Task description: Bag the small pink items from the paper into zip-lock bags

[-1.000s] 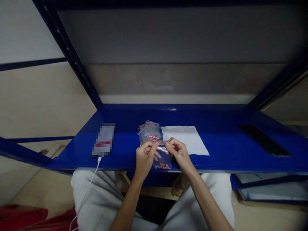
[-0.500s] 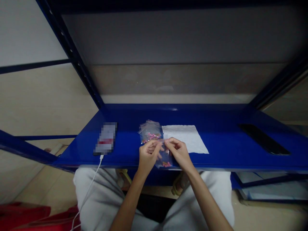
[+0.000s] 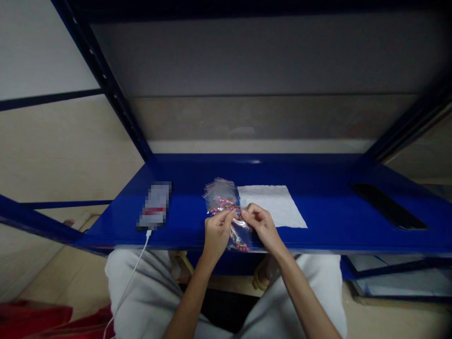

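Between my hands hangs a small clear zip bag point(image 3: 240, 238) with pink and gold beads at its bottom. My left hand point(image 3: 218, 230) pinches the bag's top edge between thumb and fingers. On the same edge, a little to the right, my right hand point(image 3: 260, 223) also has its fingertips closed. Just behind them, a pile of similar clear bags point(image 3: 221, 193) holding pink beads lies on the blue shelf. A white sheet of paper point(image 3: 282, 207), slightly creased, lies behind and right of my right hand.
The blue shelf point(image 3: 318, 197) has its front edge just above my knees. At the left lies a phone point(image 3: 154, 205) with a white cable point(image 3: 136, 263) running down over the edge. A flat black object point(image 3: 388, 205) rests at the right. Blue posts point(image 3: 116, 103) frame the shelf.
Both hands stay at the bag's top edge, with the left fingers drawn closer together. The held bag has shifted slightly down and left, its surface catching more light.
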### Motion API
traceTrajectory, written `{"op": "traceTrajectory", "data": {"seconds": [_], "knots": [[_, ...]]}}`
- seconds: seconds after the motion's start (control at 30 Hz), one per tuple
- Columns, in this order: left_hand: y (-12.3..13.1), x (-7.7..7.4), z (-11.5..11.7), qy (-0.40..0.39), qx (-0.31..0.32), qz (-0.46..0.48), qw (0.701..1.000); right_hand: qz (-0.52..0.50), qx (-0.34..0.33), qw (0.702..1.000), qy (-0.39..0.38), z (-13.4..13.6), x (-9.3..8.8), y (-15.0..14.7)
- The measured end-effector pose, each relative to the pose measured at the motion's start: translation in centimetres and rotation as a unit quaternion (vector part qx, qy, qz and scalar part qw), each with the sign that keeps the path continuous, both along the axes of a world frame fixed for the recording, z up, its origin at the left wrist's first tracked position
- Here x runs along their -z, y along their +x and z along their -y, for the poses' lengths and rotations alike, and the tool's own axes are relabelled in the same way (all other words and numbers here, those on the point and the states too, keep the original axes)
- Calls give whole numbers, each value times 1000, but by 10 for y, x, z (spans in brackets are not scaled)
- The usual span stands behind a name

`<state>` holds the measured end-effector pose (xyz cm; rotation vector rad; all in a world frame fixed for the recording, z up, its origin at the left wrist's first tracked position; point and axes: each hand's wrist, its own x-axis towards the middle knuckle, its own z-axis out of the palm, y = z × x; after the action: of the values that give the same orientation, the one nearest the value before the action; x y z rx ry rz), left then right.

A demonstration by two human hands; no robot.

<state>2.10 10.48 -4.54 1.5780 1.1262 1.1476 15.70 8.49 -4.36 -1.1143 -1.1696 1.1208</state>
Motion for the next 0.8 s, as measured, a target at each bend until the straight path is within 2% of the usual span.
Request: {"op": "traceTrajectory", "data": {"seconds": [0.13,0.23,0.37,0.43,0.53,0.6,0.67,0.73,0.8], "knots": [[4,3,-2,-58,31,84,994,29,-6,1000,3,2,-4,0],[6,6,-1,-74,50,110,990,53,-9,998,14,2,-3,2],[7,9,3,-24,35,84,996,62,8,998,12,0,2,2],[6,6,5,5,18,66,998,68,-1,998,2,0,0,1],[4,-10,4,30,10,70,997,67,3,998,-19,-7,-12,0],[0,-28,-1,50,-4,84,995,48,44,998,-22,-18,-24,-1],[-4,-46,-10,96,-63,82,990,32,100,994,4,-35,-35,-3],[-7,-57,-22,159,-139,29,977,41,140,989,36,-55,-41,-8],[-8,-57,-33,216,-143,-87,962,61,145,987,43,-72,-40,-13]]}}
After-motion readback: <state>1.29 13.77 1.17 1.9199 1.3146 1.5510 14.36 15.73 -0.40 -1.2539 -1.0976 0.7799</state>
